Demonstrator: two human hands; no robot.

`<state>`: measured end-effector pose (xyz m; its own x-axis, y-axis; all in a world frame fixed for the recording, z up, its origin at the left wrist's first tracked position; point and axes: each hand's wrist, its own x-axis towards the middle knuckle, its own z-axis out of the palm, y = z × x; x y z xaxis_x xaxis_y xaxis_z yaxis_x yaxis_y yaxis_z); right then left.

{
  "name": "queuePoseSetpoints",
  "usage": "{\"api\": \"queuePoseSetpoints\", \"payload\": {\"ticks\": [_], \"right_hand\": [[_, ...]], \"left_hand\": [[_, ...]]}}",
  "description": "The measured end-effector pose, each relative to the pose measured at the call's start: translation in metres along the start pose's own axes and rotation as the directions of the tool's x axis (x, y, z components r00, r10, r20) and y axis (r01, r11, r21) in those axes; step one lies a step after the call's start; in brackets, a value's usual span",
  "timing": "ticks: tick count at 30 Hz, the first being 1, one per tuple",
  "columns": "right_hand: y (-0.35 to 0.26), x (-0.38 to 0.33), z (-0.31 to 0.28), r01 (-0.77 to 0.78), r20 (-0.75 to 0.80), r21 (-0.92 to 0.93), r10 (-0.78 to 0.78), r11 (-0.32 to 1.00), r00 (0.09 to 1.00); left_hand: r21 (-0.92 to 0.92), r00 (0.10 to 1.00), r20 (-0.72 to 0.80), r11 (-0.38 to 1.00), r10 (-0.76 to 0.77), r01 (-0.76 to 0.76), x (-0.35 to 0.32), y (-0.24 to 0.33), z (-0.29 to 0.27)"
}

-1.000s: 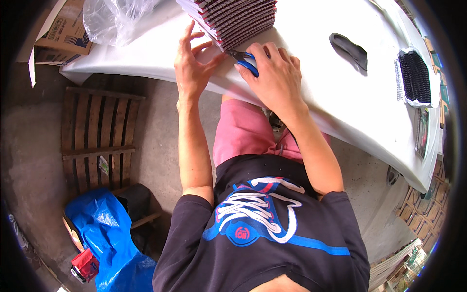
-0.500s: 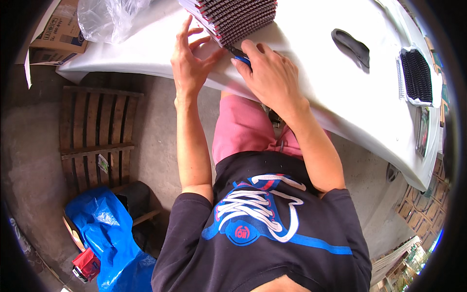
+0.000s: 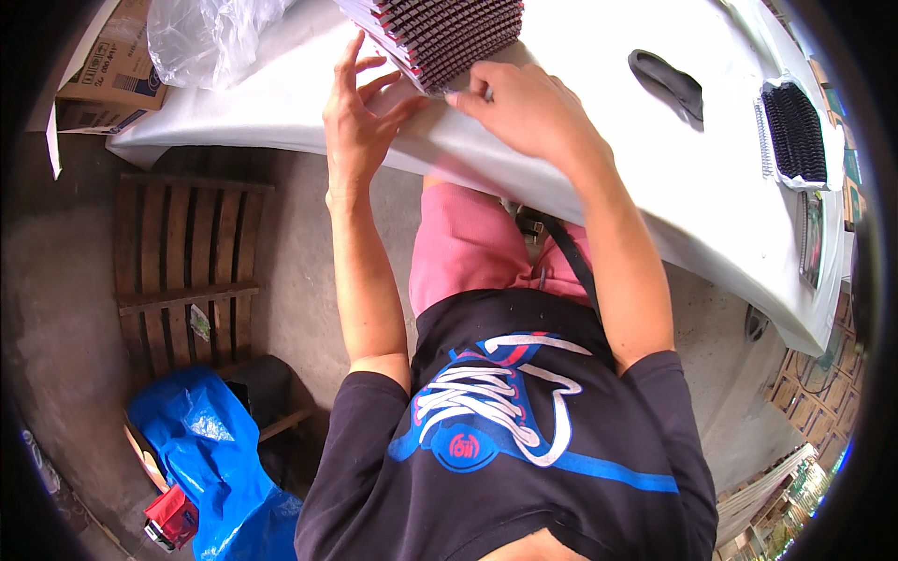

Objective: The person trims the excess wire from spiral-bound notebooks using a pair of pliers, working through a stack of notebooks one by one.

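From the head view, both bare hands work at the near edge of a white-covered table (image 3: 599,178), right at a stack of spiral-bound notebooks (image 3: 444,33) with red covers and dark wire spines. The stack lies on the table just beyond the fingertips, between the two hands and slightly above them in the picture, its top cut off by the frame edge.

The left hand (image 3: 360,126) stands open, fingers spread and pointing up toward the stack; its thumb and forefinger reach the stack's lower left corner and seem to touch the covers there, though the contact is hard to make out. The palm rests against the table edge.

The right hand (image 3: 528,107) lies knuckles up, fingers curled, fingertips pressing at the stack's lower right corner. Whether it pinches something small under the fingers I cannot tell.

Right of the right hand, well apart, a dark flat curved piece (image 3: 666,82) lies on the tablecloth, and farther right a second stack of dark spiral bindings (image 3: 793,131) sits near the table's far end.

Left of the left hand, a crumpled clear plastic bag (image 3: 210,37) rests on the table, with a cardboard box (image 3: 108,79) beside it. Below the left forearm stands a wooden pallet (image 3: 182,266) on the concrete floor, and a blue plastic bag (image 3: 210,458) lies nearer the person's body.
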<state>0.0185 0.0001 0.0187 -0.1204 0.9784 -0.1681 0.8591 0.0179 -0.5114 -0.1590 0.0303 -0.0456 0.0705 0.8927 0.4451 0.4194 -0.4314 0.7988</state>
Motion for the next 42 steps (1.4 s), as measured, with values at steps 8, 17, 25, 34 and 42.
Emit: {"api": "queuePoseSetpoints", "payload": {"ticks": [8,17,25,34,42], "right_hand": [[0.021,-0.015,0.048,0.198,-0.498,-0.334,-0.351,0.922,0.793],[0.017,-0.014,0.057,0.168,-0.527,-0.358,-0.347,0.919,0.776],[0.021,-0.011,0.055,0.184,-0.531,-0.374,-0.372,0.909,0.761],[0.019,-0.007,0.052,0.213,-0.483,-0.387,-0.394,0.897,0.782],[0.028,0.000,0.042,0.336,-0.398,-0.324,-0.449,0.885,0.800]], "left_hand": [[0.003,0.997,0.044,0.998,-0.062,0.062,0.001,0.003,-0.003],[-0.002,0.997,0.043,0.998,-0.069,0.069,0.002,0.001,-0.004],[-0.001,0.994,0.049,0.996,-0.094,0.094,0.003,0.001,-0.004],[-0.016,0.990,0.060,0.991,-0.130,0.131,0.003,0.004,-0.004],[-0.017,0.991,0.075,0.993,-0.115,0.116,0.004,0.003,-0.006]]}}
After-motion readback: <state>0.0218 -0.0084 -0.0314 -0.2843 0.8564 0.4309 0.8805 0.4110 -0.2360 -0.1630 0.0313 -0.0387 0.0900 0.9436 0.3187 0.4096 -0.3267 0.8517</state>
